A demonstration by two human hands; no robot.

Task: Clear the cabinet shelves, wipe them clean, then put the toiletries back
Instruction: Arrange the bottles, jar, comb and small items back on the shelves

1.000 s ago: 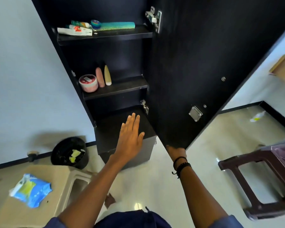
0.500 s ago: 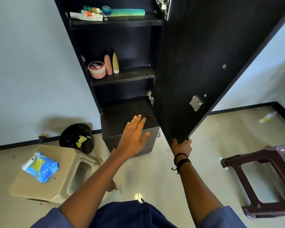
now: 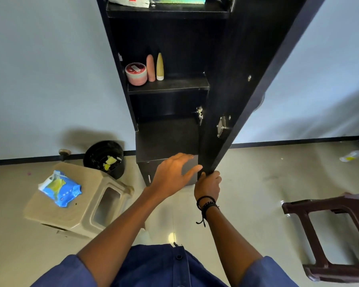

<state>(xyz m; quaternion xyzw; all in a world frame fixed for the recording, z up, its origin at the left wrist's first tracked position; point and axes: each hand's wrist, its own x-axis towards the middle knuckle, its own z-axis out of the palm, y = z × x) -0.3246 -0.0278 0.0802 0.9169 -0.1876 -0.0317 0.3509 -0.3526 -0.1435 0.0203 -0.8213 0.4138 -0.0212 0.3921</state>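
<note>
Open cabinet (image 3: 184, 42) with toiletries on two levels. A jar (image 3: 136, 73), a pink tube (image 3: 150, 68) and a yellow tube (image 3: 160, 66) stand upright and close together at the left end of the middle shelf (image 3: 174, 87). A white tube (image 3: 131, 1) and a comb (image 3: 182, 0) lie on the top shelf (image 3: 166, 13), partly cut off by the frame. The bottom shelf (image 3: 166, 137) appears bare. The right hand (image 3: 208, 184) grips the lower corner of the door (image 3: 236, 79), fingers curled round its edge. The left hand (image 3: 172, 175) is open with fingers spread and holds nothing; it is above the front edge of the bottom shelf, just beside the door corner. Whether the door is swinging out or in cannot be told. Either way, the step is best done by steadying the door with the right hand and keeping the left fingers out of the gap between door and cabinet. The slim upright tubes would probably topple if jolted, so the swing should be slow. A wipes pack (image 3: 59, 191) lies on a beige stool (image 3: 79, 216) at left, near a bin (image 3: 104, 158); a dark stool (image 3: 330, 235) stands at right.
</note>
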